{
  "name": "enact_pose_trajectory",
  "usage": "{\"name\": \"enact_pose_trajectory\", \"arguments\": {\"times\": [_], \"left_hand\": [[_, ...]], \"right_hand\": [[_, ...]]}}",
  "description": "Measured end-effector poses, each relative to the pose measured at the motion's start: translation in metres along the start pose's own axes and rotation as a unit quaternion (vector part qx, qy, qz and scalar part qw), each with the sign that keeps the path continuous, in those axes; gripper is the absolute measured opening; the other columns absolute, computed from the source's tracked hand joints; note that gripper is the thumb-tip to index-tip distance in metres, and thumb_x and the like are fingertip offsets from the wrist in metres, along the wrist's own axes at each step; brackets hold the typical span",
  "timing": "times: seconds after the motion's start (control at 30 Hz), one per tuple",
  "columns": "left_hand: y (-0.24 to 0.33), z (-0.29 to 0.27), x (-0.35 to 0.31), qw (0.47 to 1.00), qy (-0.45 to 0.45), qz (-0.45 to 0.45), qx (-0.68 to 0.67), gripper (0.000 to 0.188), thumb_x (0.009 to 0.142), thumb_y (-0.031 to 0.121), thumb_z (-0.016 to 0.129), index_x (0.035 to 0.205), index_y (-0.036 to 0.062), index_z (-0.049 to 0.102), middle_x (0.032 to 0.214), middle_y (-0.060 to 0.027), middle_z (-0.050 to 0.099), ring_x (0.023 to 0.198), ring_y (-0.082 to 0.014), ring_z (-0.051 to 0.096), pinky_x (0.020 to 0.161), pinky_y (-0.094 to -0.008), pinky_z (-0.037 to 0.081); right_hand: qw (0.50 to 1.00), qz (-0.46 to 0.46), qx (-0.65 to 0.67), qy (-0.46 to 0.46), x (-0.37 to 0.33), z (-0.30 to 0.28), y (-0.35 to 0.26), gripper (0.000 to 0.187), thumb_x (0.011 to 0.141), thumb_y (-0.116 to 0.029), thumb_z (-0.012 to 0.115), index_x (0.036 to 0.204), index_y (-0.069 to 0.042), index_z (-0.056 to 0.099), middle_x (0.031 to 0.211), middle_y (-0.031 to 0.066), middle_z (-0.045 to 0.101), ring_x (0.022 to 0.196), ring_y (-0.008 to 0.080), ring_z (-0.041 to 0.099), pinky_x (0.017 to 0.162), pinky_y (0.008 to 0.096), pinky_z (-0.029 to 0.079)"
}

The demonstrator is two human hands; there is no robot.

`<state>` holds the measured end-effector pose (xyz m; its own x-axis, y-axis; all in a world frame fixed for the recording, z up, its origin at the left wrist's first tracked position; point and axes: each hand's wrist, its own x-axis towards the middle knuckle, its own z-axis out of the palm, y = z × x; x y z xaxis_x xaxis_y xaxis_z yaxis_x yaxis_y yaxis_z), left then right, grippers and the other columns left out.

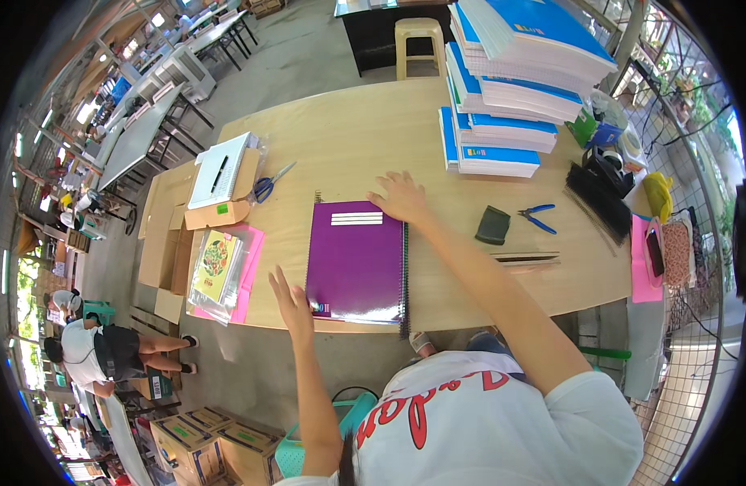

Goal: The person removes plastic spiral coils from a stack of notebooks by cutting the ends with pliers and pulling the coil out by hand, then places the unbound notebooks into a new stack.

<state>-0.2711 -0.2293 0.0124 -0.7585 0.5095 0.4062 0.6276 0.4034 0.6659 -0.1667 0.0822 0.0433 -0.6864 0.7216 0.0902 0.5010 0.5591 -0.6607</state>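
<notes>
A purple spiral notebook lies flat on the wooden table, its black coil along the right edge and a white label near the top. Beside its lower left edge is my left hand, fingers stretched out and holding nothing. My right hand rests at the notebook's upper right corner, fingers spread. To the right lie a dark green block-like pad, blue-handled pliers and thin dark strips. Scissors with dark blue handles sit up and left of the notebook.
Tall stacks of blue-covered books stand at the far right. A black brush and tape dispenser are near the right edge. Papers with a pen and a cardboard box occupy the left. Another person bends over at far left.
</notes>
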Motion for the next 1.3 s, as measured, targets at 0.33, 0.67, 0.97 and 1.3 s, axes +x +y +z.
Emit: {"name": "enact_pose_trajectory", "arguments": {"times": [0.33,0.67,0.97,1.3], "left_hand": [[0.049,-0.012,0.004,0.993,0.098,-0.001,0.063,0.059,0.097,0.026,0.062,0.147,0.0019,0.043,0.158,-0.0169,0.034,0.141,-0.0344,0.038,0.110,-0.0438,0.037],[0.501,0.087,0.166,0.873,-0.097,0.460,-0.131,0.042,0.086,0.017,0.072,0.126,0.0096,0.063,0.131,-0.0137,0.058,0.120,-0.0327,0.056,0.101,-0.0399,0.045],[0.620,0.201,0.182,0.837,-0.140,0.510,0.140,0.039,0.080,0.022,0.077,0.115,0.0081,0.067,0.116,-0.0138,0.061,0.108,-0.0354,0.060,0.092,-0.0443,0.050],[0.583,0.180,0.158,0.852,-0.034,0.518,0.068,0.024,0.081,0.014,0.073,0.105,0.0108,0.071,0.092,-0.0087,0.067,0.085,-0.0282,0.066,0.071,-0.0378,0.053]], "right_hand": [[0.983,-0.162,0.069,0.055,-0.031,-0.035,0.018,0.047,0.089,-0.038,0.067,0.127,-0.012,0.062,0.131,0.0223,0.055,0.122,0.0397,0.052,0.102,0.0462,0.045],[0.913,-0.176,-0.352,-0.105,-0.226,-0.166,0.173,0.078,0.082,-0.019,0.071,0.151,-0.022,0.035,0.125,0.0146,0.056,0.116,0.0300,0.056,0.095,0.0612,0.042],[0.951,-0.197,-0.233,-0.046,-0.204,-0.227,0.234,0.070,0.085,-0.023,0.069,0.149,-0.021,0.040,0.119,0.0130,0.058,0.110,0.0303,0.058,0.092,0.0581,0.044],[0.984,-0.172,0.042,-0.007,-0.182,-0.318,0.265,0.063,0.079,-0.029,0.078,0.136,-0.018,0.056,0.127,0.0123,0.058,0.121,0.0370,0.054,0.099,0.0502,0.045]]}}
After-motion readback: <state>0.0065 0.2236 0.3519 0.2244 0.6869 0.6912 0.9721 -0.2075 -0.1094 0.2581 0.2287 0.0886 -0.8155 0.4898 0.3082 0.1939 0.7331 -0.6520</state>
